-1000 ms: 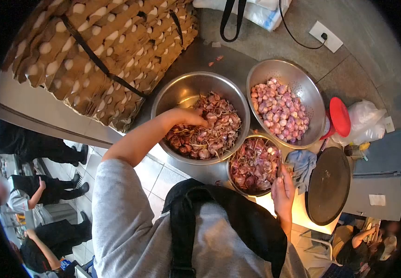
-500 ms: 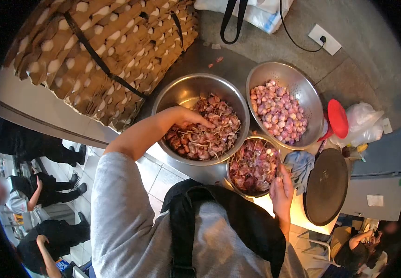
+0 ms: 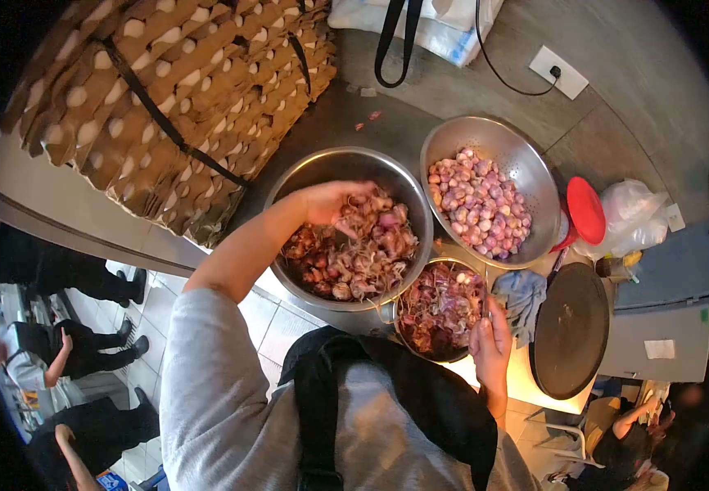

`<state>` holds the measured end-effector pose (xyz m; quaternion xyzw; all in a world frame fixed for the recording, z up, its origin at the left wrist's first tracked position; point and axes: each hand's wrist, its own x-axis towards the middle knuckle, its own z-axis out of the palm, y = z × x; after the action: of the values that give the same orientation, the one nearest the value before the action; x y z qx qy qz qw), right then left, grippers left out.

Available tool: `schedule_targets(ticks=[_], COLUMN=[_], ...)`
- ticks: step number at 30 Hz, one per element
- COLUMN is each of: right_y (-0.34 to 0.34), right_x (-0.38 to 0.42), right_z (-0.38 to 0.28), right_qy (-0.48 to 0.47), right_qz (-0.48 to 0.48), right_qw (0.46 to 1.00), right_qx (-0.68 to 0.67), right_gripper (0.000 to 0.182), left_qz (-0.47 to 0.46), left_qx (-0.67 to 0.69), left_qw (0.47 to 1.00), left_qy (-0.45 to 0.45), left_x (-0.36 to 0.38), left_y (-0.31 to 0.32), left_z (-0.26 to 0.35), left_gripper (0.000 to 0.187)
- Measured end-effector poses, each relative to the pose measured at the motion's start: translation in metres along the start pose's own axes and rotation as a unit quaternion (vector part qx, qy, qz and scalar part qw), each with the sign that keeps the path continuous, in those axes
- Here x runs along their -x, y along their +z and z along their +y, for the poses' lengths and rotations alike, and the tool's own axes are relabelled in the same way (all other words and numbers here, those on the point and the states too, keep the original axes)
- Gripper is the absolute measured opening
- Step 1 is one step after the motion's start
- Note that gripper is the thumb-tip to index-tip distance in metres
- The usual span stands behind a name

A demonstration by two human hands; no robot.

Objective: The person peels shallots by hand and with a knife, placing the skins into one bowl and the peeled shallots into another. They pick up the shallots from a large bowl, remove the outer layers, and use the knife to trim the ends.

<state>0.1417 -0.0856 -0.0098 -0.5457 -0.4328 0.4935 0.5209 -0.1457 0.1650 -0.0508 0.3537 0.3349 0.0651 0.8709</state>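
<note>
My left hand (image 3: 334,206) is inside the large steel bowl (image 3: 285,282), its fingers curled round some of the unpeeled shallots (image 3: 354,266) with dry skins and roots. My right hand (image 3: 492,344) is at the right rim of the smaller steel pot (image 3: 439,358), fingers closed on a thin thing I cannot make out. Reddish skins and a few shallots (image 3: 436,307) fill that pot. Behind it, the steel colander (image 3: 526,151) is tilted and holds many pinkish shallots with smoother skins (image 3: 481,200).
Bundled egg trays (image 3: 174,106) stand at the upper left. Right of the pot are a blue-grey cloth (image 3: 522,299), a round dark board (image 3: 570,331), a red lid (image 3: 586,210) and a plastic bag (image 3: 629,213). People in dark clothes (image 3: 84,356) stand at the left.
My left hand has risen slightly and curled round shallots, where before it reached flatter over the pile. The view has shifted a little. My right hand stays at the pot's rim.
</note>
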Motion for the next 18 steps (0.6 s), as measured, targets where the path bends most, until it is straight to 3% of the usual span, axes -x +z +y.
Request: schedule_targets(ticks=[2, 4, 5, 6, 9, 12, 18], right_y=[-0.002, 0.0, 0.001, 0.003, 0.006, 0.008, 0.005], right_x=[0.0, -0.001, -0.002, -0.003, -0.005, -0.007, -0.005], right_z=[0.0, -0.004, -0.006, -0.009, -0.011, -0.01, -0.007], right_qy=[-0.002, -0.001, 0.001, 0.006, 0.007, 0.005, 0.011], right_qz=[0.006, 0.009, 0.01, 0.009, 0.003, 0.003, 0.004], right_qw=[1.0, 1.0, 1.0, 1.0, 1.0, 1.0, 1.0], right_qx=[0.01, 0.02, 0.024, 0.025, 0.027, 0.021, 0.021], right_gripper=[0.039, 0.039, 0.039, 0.039, 0.04, 0.041, 0.042], left_qz=[0.034, 0.208, 0.292, 0.401, 0.345, 0.446, 0.403], left_qx=[0.036, -0.108, -0.179, -0.29, -0.413, -0.53, -0.633], left_qw=[0.998, 0.971, 0.939, 0.861, 0.801, 0.673, 0.619], left_qy=[0.05, 0.043, 0.04, 0.113, 0.261, 0.26, 0.23], left_x=[0.007, 0.005, 0.004, -0.012, -0.018, -0.001, -0.001], left_y=[-0.003, -0.008, -0.012, -0.038, -0.064, -0.027, -0.016], left_z=[0.007, 0.007, 0.007, -0.006, -0.017, -0.007, -0.008], left_gripper=[0.056, 0.053, 0.051, 0.039, 0.023, 0.021, 0.022])
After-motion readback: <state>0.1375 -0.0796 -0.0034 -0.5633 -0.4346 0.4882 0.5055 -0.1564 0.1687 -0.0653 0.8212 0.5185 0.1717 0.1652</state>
